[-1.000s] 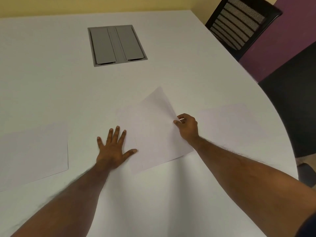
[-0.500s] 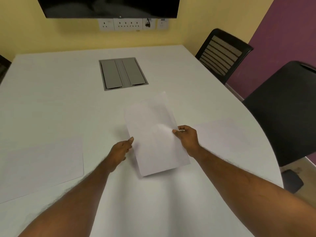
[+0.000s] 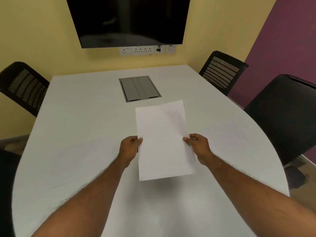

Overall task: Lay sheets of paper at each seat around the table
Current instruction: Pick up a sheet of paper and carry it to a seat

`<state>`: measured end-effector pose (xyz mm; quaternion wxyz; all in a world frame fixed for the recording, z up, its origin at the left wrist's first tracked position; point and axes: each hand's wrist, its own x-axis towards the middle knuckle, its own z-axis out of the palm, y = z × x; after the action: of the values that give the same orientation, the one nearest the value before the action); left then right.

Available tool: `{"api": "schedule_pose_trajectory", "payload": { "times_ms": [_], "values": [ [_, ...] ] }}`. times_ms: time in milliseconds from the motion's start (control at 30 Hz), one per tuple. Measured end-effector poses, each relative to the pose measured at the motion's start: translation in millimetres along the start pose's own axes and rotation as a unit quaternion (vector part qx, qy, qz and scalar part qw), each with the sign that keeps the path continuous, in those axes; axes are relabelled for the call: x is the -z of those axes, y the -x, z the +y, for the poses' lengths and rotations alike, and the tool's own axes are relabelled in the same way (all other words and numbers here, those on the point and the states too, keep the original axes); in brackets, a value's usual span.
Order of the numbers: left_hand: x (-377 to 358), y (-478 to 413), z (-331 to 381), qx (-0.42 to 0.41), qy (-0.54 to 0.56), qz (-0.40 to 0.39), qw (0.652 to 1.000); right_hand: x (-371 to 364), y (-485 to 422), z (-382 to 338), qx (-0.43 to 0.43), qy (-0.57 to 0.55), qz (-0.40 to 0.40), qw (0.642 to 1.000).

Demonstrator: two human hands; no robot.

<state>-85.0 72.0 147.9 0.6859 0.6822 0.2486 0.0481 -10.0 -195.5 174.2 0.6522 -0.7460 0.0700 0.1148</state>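
A white sheet of paper (image 3: 162, 139) hangs a little above the white table (image 3: 85, 103), casting a shadow under its near edge. My left hand (image 3: 130, 147) pinches its left edge. My right hand (image 3: 198, 146) pinches its right edge. A second sheet (image 3: 68, 165) lies flat on the table at the near left, faint against the surface. Another faint sheet (image 3: 225, 134) lies flat at the right, in front of the near right chair.
A grey cable hatch (image 3: 140, 88) is set into the table's middle. Black chairs stand at the far left (image 3: 24, 86), far right (image 3: 222, 72) and near right (image 3: 287, 115). A dark screen (image 3: 128, 21) hangs on the yellow wall above a row of sockets (image 3: 147, 50).
My left hand left the table and took the sheet's left edge. Both hands have raised the sheet off the table and turned it upright. The view has tilted up toward the wall.
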Motion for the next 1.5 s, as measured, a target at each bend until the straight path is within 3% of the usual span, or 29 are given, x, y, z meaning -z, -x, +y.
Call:
{"api": "schedule_pose_trajectory", "payload": {
  "times_ms": [200, 667, 967, 1500],
  "values": [
    [38, 40, 16, -0.043, -0.036, 0.024, 0.998, -9, 45, -4, 0.014, 0.043, -0.067, 0.997],
    [116, 129, 23, -0.061, -0.101, 0.065, 0.991, -58, 115, -4, 0.051, 0.032, -0.138, 0.989],
    [198, 135, 27, -0.078, -0.108, 0.056, 0.989, -133, 138, -7, 0.062, 0.039, -0.127, 0.989],
    [377, 71, 16, -0.081, -0.151, -0.048, 0.984, -305, 224, 6, 0.038, 0.034, 0.003, 0.999]
  ]
}}
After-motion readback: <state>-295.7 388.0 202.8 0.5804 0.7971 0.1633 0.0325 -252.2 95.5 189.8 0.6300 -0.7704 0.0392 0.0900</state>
